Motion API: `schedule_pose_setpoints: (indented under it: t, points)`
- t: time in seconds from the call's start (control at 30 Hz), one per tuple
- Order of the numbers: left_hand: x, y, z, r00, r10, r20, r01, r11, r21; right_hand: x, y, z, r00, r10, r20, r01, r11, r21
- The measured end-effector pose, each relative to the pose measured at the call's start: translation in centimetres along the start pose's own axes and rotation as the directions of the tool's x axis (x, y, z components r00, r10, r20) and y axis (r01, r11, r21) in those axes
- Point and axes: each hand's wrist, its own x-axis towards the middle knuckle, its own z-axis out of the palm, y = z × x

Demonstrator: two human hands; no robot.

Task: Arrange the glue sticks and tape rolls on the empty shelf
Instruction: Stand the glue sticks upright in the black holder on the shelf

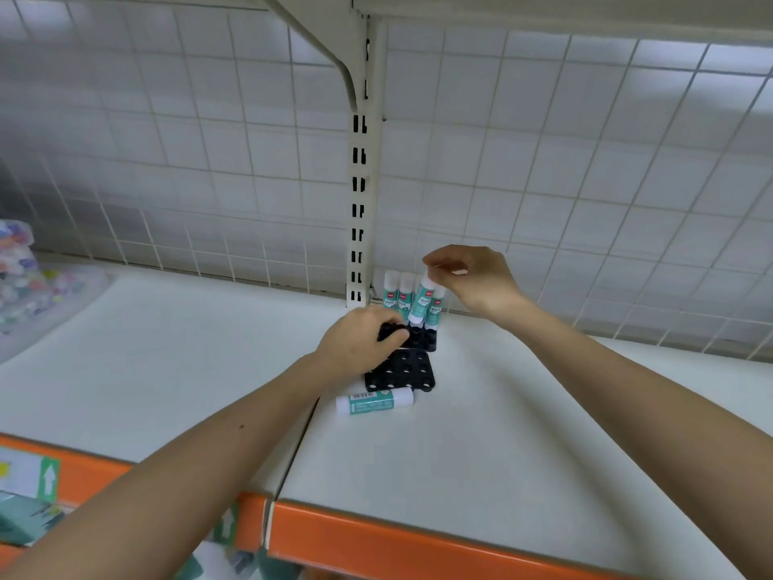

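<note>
Teal glue stick [421, 304] in right fingers [437, 261], left fingers [393, 337] gripping holder [424, 339]

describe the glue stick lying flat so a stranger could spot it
Find the slotted upright post at the back of the white shelf. In front of it sits an empty black holed tray; the glue stick lies at its near edge, the only one on its side.

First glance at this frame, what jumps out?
The right hand pinches a tilted white-and-teal glue stick among upright ones at the white shelf's back, beside the slotted post. The left hand grips the black holed plastic tray under them; a lone glue stick lies flat in front.
</note>
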Motion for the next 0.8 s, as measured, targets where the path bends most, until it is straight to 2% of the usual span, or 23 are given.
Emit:
schedule_pose_setpoints:
  t: [0.1, 0.33, 0.43, 0.57, 0.7, 0.8]
  points:
    - [-0.5, -0.8, 0.2, 0.992, 0.012, 0.124, -0.026, 0.993, 0.112, 0.5, -0.3, 1.4, 0.999, -0.039, 0.013, 0.039, 0.999, -0.027]
    - [-1.4, -1.8, 0.1, 0.981, 0.151, 0.124, -0.171, 0.969, 0.178, 1.1, -0.7, 4.4, 0.993, -0.107, 0.053, 0.112, 0.988, -0.104]
    - [-1.3, -2.2, 0.2, 0.976, 0.15, 0.159, -0.185, 0.953, 0.238, 1.3, -0.6, 4.9, 0.992, -0.113, 0.061, 0.12, 0.985, -0.126]
    - [-1.2, -2.6, 0.6, 0.978, 0.153, 0.142, -0.179, 0.964, 0.198, 1.4, -0.7, 5.3, 0.989, -0.12, 0.086, 0.134, 0.974, -0.185]
    - [-1.1, -2.7, 0.6, 0.978, 0.143, 0.151, -0.171, 0.967, 0.188, 1.8, -0.7, 5.4, 0.975, -0.156, 0.159, 0.203, 0.916, -0.345]
    - [-1.2, -2.8, 0.5, 0.975, 0.134, 0.177, -0.168, 0.968, 0.188, 1.9, -0.4, 6.2, 0.971, -0.179, 0.155, 0.23, 0.875, -0.427]
